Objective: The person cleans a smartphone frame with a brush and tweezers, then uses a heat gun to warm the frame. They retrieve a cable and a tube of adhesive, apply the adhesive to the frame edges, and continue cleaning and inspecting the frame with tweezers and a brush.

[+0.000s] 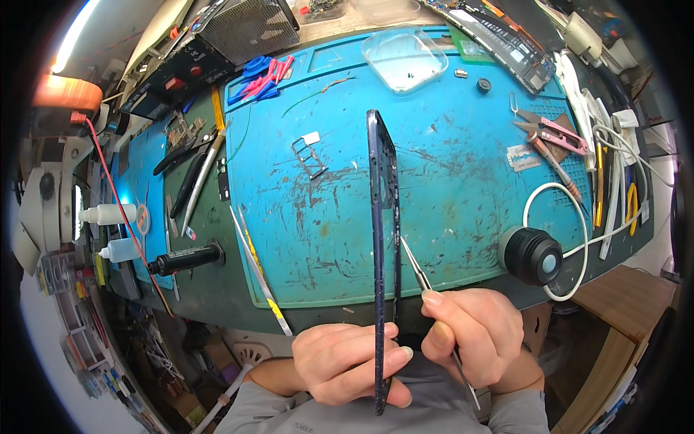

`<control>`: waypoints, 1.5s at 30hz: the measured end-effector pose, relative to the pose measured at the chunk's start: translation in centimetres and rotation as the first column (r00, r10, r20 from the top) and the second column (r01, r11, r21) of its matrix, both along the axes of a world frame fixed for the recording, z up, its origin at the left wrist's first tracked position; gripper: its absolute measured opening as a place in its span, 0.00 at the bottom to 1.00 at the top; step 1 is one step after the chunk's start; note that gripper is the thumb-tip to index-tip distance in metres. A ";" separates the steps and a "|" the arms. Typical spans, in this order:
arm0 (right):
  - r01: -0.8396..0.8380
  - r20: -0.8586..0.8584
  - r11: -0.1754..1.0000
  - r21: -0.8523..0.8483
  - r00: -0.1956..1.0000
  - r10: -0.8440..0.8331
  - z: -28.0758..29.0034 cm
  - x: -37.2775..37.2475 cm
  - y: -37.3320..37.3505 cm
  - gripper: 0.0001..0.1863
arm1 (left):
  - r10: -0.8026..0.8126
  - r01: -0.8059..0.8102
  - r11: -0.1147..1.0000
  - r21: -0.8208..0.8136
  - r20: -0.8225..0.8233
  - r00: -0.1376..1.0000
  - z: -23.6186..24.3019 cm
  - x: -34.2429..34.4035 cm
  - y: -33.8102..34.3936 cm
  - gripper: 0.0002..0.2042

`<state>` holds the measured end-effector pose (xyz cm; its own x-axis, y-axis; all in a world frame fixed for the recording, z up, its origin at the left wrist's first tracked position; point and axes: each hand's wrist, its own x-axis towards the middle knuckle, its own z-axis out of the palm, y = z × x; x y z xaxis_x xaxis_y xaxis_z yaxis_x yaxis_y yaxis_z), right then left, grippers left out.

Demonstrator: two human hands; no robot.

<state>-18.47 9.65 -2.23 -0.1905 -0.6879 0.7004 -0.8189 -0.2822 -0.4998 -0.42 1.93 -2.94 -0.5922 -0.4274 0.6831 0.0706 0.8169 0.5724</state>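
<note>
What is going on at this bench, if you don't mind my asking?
The person's left hand holds a thin, dark device frame nearly edge-on to the camera, above the blue mat. The right hand grips metal tweezers, their tips close to the frame's right side; whether they touch it is unclear. A round black object sits near the mat's lower right corner.

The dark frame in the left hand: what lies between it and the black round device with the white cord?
In the head view: steel tweezers, gripped by the right hand, then blue mat, between the dark frame and the black device.
</note>
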 end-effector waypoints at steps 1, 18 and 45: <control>0.001 0.006 1.000 -0.009 1.000 -0.001 -0.1 0.0 0.1 0.10 | -0.001 0.001 1.000 -0.001 0.004 1.000 0.0 0.0 0.0 0.23; 0.028 0.040 1.000 0.006 0.999 -0.028 0.1 0.1 0.1 0.10 | -0.036 0.036 0.999 0.011 -0.019 0.999 -0.2 0.1 -0.2 0.22; -0.002 0.020 0.999 0.038 1.000 0.001 0.1 -0.1 0.2 0.10 | 0.007 -0.007 1.000 -0.002 0.064 0.998 0.4 0.4 0.0 0.24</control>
<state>-18.57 9.85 -2.10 -0.2029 -0.7144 0.6697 -0.8084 -0.2638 -0.5262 0.01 1.94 -2.56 -0.6318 -0.4304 0.6446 0.0281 0.8183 0.5740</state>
